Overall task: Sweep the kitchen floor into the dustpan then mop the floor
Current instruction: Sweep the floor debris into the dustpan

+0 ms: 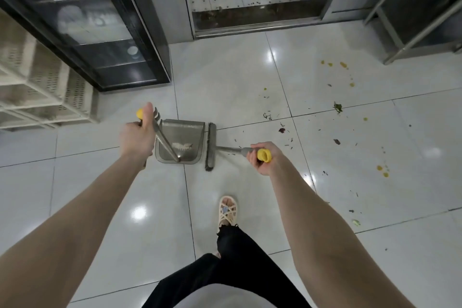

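A grey dustpan (186,134) stands on the white tile floor with a pale scrap of dirt inside. My left hand (137,136) grips its metal handle just under the yellow cap. The broom head (210,146) lies right against the dustpan's right edge. My right hand (262,159) grips the broom handle at its yellow end. Dark crumbs, green leaf bits (337,107) and yellow spots (382,170) are scattered over the tiles to the right of the broom.
A black glass-door cabinet (105,40) stands at the left, with pale plastic crates (37,87) beside it. A dirty metal floor drain (250,16) runs along the far wall. Steel table legs (400,40) are at the far right. My sandalled foot (227,210) stands behind the broom.
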Motion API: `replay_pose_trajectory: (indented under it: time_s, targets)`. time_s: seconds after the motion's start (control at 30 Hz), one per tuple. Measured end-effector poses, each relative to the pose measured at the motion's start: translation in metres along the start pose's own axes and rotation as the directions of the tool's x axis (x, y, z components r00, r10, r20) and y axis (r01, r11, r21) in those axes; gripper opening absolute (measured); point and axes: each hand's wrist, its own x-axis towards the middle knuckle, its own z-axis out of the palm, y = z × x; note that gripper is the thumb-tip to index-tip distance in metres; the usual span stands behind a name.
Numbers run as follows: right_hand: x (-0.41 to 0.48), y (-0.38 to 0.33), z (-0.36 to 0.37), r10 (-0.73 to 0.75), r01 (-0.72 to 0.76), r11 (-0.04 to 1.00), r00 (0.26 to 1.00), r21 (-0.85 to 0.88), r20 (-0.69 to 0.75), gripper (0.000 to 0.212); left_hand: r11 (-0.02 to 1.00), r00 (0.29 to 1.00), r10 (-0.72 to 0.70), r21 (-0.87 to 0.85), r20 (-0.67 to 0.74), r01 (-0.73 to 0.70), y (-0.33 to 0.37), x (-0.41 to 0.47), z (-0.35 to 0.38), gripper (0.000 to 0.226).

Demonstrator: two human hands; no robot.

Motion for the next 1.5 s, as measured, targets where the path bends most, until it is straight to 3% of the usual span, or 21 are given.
replay_pose_trajectory:
  time_s: [0.27,0.47,0.63,0.8,1.03,1.17,1.27,1.5]
  targets:
    - [-0.004,-0.074,-0.019,-0.052,0.035,0.996,0.980,-0.087,-0.193,0.011,0.997,0.992,0.054,0.042,0.111,-0.059,0.049,0.038,0.042,0.077]
    - [-0.025,-0.099,-0.053,-0.051,0.066,0.996,0.968,0.052,-0.245,0.011,0.993,0.967,0.102,0.033,0.234,-0.113,0.087,0.053,0.088,0.089]
    - [-0.040,-0.106,-0.073,-0.004,0.054,0.983,0.962,0.178,-0.271,0.018,0.982,0.934,0.157,0.046,0.322,-0.181,0.116,0.069,0.122,0.085]
    - [-0.044,-0.098,-0.075,-0.045,0.149,0.959,0.919,0.242,-0.391,0.014,0.974,0.883,0.184,0.043,0.431,-0.223,0.144,0.091,0.149,0.073]
    - [-0.035,-0.101,-0.034,-0.116,0.286,0.927,0.833,0.241,-0.540,0.014,0.939,0.811,0.238,0.088,0.534,-0.334,0.183,0.132,0.158,0.077]
    - [-0.036,-0.110,-0.014,-0.142,0.332,0.892,0.850,0.308,-0.507,0.015,0.928,0.798,0.252,0.099,0.547,-0.360,0.203,0.159,0.156,0.077]
    - [-0.037,-0.122,0.007,-0.150,0.305,0.879,0.906,0.367,-0.396,0.016,0.912,0.782,0.277,0.102,0.559,-0.396,0.218,0.177,0.153,0.077]
    - [0.010,-0.161,0.081,-0.166,0.281,0.859,0.944,0.428,-0.286,0.016,0.894,0.782,0.319,0.105,0.535,-0.436,0.251,0.231,0.143,0.081]
